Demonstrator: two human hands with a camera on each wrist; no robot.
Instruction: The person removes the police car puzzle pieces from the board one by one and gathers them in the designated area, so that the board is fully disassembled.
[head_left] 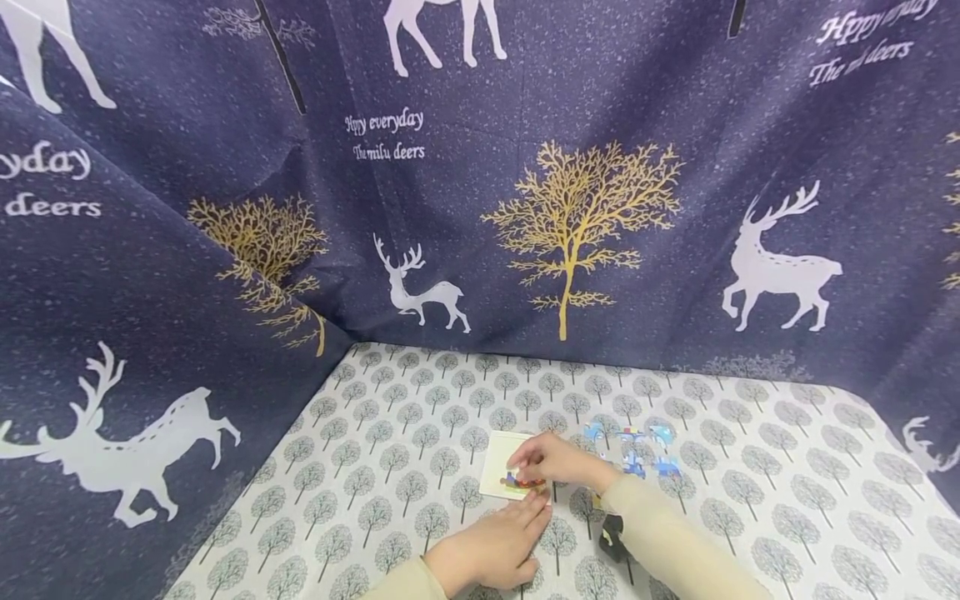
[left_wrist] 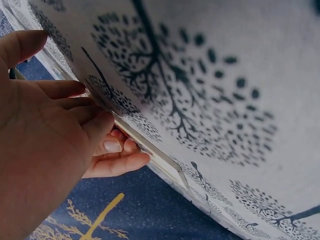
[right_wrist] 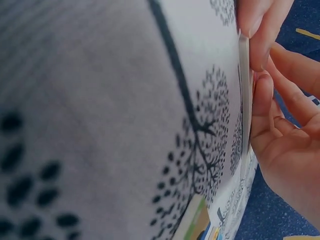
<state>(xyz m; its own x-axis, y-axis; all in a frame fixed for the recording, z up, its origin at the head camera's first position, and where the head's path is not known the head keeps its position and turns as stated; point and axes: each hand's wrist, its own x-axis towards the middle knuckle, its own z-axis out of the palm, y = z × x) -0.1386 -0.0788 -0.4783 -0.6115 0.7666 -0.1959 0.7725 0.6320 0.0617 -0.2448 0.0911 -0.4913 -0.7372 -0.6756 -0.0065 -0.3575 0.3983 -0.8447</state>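
Observation:
A cream square puzzle board [head_left: 492, 467] lies on the tablecloth with a colourful train picture [head_left: 514, 481] in its lower part. My left hand [head_left: 501, 537] rests with straight fingers on the board's near edge. Above the picture, my right hand [head_left: 558, 460] bends its thumb and fingers down and pinches a small puzzle piece, mostly hidden by the fingers. In the right wrist view only a reddish sliver shows beside the thumb. Seen from the left wrist, the board [left_wrist: 167, 165] lies flat, with both hands' fingertips meeting at it.
Several blue picture pieces [head_left: 632, 458] lie to the right of the board, partly behind the right forearm. A dark object [head_left: 612, 537] is partly covered by the right sleeve [head_left: 675, 542]. Dark blue deer-print cloth [head_left: 480, 208] hangs behind and left of the tree-print tablecloth [head_left: 390, 458].

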